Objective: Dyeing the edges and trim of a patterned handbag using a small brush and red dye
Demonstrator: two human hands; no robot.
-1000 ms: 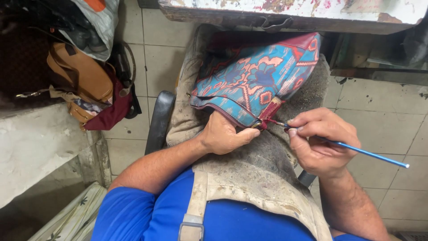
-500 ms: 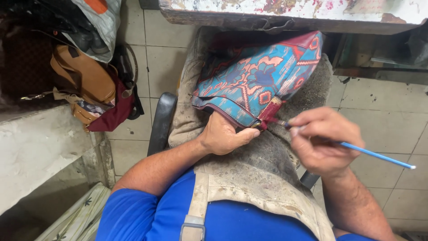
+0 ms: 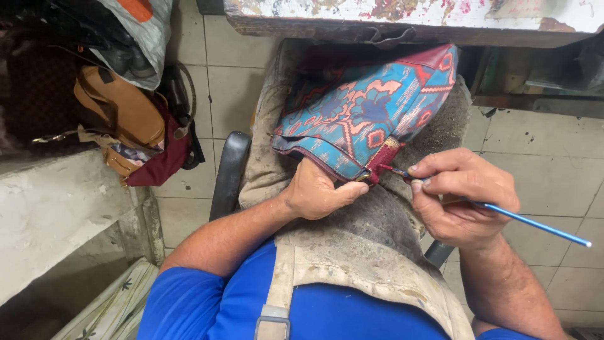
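Note:
A patterned fabric bag (image 3: 362, 113) in blue, red and orange lies across my lap on a grey apron (image 3: 371, 252). My left hand (image 3: 318, 192) grips the bag's lower edge near a small red tab with a metal ring. My right hand (image 3: 462, 195) pinches a thin blue-handled brush (image 3: 535, 223), its tip touching the red tab at the bag's corner. The brush handle points out to the right.
A paint-stained workbench edge (image 3: 409, 16) runs along the top. Brown and maroon bags (image 3: 129, 126) hang at the left above a pale ledge (image 3: 56, 214). A black chair arm (image 3: 228, 170) sits left of my lap, with tiled floor (image 3: 541, 151) around.
My right hand lifted slightly from the bag's corner, then came back so the brush tip touches the red tab again. The left hand kept its grip.

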